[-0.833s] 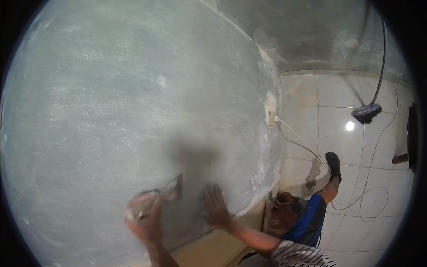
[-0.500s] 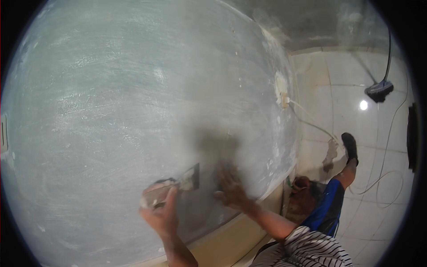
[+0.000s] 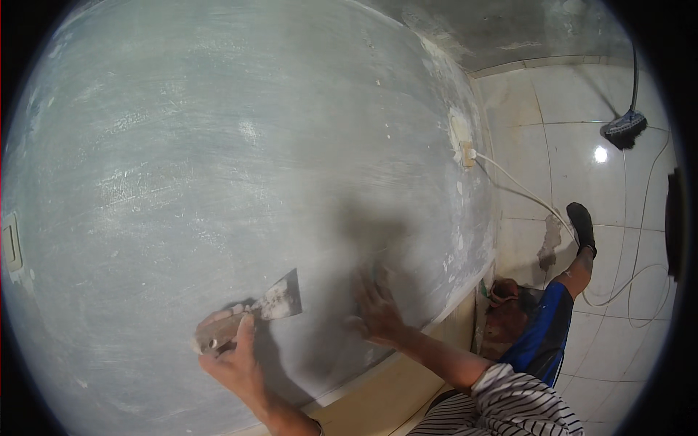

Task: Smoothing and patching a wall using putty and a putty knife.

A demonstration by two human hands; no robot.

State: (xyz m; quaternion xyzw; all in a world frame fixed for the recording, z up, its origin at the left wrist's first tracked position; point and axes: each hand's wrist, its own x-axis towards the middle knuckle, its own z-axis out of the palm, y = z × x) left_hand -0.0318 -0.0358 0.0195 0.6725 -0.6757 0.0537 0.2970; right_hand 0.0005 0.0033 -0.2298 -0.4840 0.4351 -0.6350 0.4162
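Note:
My left hand [image 3: 236,367] is closed round the handle of a putty knife [image 3: 282,298]. Its wide metal blade, smeared with pale paste, points up and to the right beside the grey wall [image 3: 203,167]. Whether the blade's edge touches the wall I cannot tell. My right hand [image 3: 378,312] holds nothing; its fingers are spread and stretched out against the wall, to the right of the blade. Streaks and shiny, whitish patches mark the wall's coating, and dark shadows fall around both hands.
A socket with a white plug [image 3: 469,154] is at the wall's right side; its cable trails over the tiled floor [image 3: 582,182]. A dark broom head [image 3: 624,131] stands at upper right. Near my leg lies a reddish-brown item [image 3: 503,320]. A switch plate [image 3: 11,242] is far left.
My left hand has moved left and down with the putty knife, and the blade has tilted a little. My right hand stays spread in nearly the same place. The view has shifted slightly.

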